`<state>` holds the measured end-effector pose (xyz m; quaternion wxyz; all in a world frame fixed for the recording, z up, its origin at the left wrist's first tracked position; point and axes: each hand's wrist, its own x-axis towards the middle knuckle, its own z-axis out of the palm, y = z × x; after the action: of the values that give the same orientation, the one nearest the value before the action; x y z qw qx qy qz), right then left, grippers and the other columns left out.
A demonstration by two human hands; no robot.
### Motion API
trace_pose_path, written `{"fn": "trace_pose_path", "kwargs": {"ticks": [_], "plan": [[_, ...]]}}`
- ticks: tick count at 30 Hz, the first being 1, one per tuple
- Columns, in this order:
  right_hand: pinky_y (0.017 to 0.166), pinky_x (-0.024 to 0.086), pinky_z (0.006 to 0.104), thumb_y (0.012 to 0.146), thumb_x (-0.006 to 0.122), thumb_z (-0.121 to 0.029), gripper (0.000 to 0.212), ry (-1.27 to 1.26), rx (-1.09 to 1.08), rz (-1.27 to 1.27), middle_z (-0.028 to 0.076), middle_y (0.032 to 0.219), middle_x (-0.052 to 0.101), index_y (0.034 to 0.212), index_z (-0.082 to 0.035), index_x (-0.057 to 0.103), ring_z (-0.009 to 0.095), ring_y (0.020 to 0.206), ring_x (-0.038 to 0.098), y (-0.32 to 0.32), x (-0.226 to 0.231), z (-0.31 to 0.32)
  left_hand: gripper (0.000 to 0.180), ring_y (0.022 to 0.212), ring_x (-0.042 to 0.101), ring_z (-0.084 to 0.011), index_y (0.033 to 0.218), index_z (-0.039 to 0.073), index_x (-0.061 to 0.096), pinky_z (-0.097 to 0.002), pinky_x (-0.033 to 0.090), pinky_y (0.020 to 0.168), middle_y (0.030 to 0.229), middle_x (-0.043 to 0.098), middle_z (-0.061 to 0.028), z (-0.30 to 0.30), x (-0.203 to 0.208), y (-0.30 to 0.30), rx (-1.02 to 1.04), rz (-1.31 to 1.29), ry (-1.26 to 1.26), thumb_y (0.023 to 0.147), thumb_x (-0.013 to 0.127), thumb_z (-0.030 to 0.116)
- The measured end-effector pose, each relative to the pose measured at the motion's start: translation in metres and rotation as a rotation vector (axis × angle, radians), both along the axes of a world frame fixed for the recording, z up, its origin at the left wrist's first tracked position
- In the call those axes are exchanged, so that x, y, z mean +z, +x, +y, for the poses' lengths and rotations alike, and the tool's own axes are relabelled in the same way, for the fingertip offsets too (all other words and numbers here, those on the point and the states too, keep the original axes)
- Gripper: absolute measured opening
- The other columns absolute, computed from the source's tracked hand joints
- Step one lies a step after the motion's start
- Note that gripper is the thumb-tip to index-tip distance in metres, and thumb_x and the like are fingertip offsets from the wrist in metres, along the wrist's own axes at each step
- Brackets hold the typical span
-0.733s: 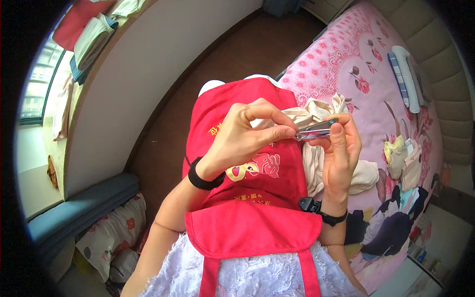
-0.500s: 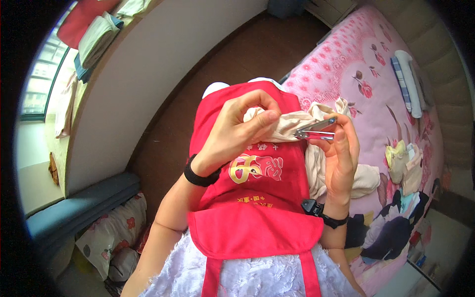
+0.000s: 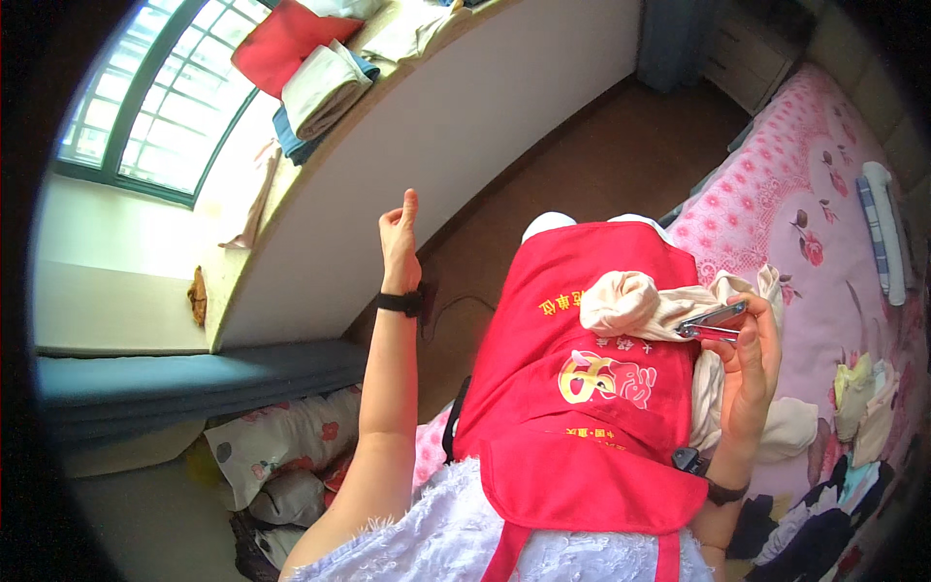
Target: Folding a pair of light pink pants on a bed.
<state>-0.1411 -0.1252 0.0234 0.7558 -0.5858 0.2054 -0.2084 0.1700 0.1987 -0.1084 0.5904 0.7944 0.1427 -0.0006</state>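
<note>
Red apron (image 3: pixel 543 407) has yellow lettering (image 3: pixel 562 304) + cartoon print (image 3: pixel 606 378). Clock from apron ctr: brown floor (image 3: pixel 572 165) at 12, btwn white wall (image 3: pixel 465 136) at 11 & bed (image 3: pixel 747 209) edge at 1. R hand (image 3: pixel 752 373) at 3, thumb + fingers gripping nail clipper (image 3: pixel 713 324) btwn 2 & 3, over cream cloth (image 3: pixel 623 303). L arm (image 3: pixel 391 378) out, L hand (image 3: pixel 400 242) at 10, thumb up; can't tell if fingers fully closed.
</note>
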Motion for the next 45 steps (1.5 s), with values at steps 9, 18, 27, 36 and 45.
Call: {"fn": "trace_pose_path", "kwargs": {"ticks": [9, 18, 27, 36, 45], "plan": [[0.089, 0.049, 0.0277, 0.080, 0.071, -0.005, 0.051, -0.008, 0.058, -0.064, 0.013, 0.115, 0.058, 0.122, -0.002, 0.042, 0.019, 0.106, 0.059, 0.016, -0.010, 0.005, 0.053, 0.113, 0.055, -0.0207, 0.124, 0.002, 0.055, -0.0404, 0.037, 0.101, 0.114, 0.062, -0.0133, -0.027, 0.063, -0.067, -0.510, 0.254, -0.415, 0.096, 0.047, 0.047], [0.094, 0.048, 0.0392, 0.065, 0.080, -0.001, 0.061, -0.932, 0.094, -0.142, 0.016, 0.118, 0.059, 0.119, -0.004, 0.050, 0.031, 0.111, 0.058, 0.033, -0.012, 0.042, 0.035, 0.098, 0.061, -0.0134, 0.119, -0.005, 0.055, -0.0277, 0.049, 0.086, 0.107, 0.064, -0.0083, -0.133, 0.125, -0.171, -1.106, 0.467, -0.695, 0.098, 0.052, 0.023], [0.082, 0.051, 0.0393, 0.072, 0.074, -0.006, 0.032, -1.306, 0.089, -0.121, 0.014, 0.107, 0.062, 0.100, -0.002, 0.059, 0.030, 0.097, 0.062, 0.027, -0.007, 0.041, 0.022, 0.083, 0.061, -0.0076, 0.112, -0.005, 0.059, -0.0250, 0.051, 0.073, 0.096, 0.067, -0.0063, -0.142, 0.108, -0.181, -1.028, 0.062, -0.273, 0.094, 0.056, 0.006], [0.063, 0.048, 0.0365, 0.081, 0.067, -0.003, 0.010, -1.112, -0.079, -0.099, 0.014, 0.080, 0.061, 0.088, -0.001, 0.059, 0.029, 0.071, 0.061, 0.023, -0.003, 0.020, 0.014, 0.068, 0.064, -0.0092, 0.102, -0.003, 0.063, -0.0245, 0.052, 0.062, 0.079, 0.069, -0.0080, -0.140, 0.112, -0.169, -1.027, -0.289, -0.053, 0.090, 0.059, 0.002], [0.066, 0.051, 0.0257, 0.096, 0.056, -0.017, 0.016, 0.054, 0.164, -0.080, 0.007, 0.075, 0.064, 0.086, -0.004, 0.053, 0.013, 0.068, 0.062, 0.008, -0.010, 0.010, 0.016, 0.068, 0.058, -0.0071, 0.091, -0.002, 0.066, -0.0219, 0.048, 0.062, 0.079, 0.065, -0.0033, -0.129, 0.123, -0.146, -1.092, -0.054, -0.403, 0.094, 0.058, 0.011]]}}
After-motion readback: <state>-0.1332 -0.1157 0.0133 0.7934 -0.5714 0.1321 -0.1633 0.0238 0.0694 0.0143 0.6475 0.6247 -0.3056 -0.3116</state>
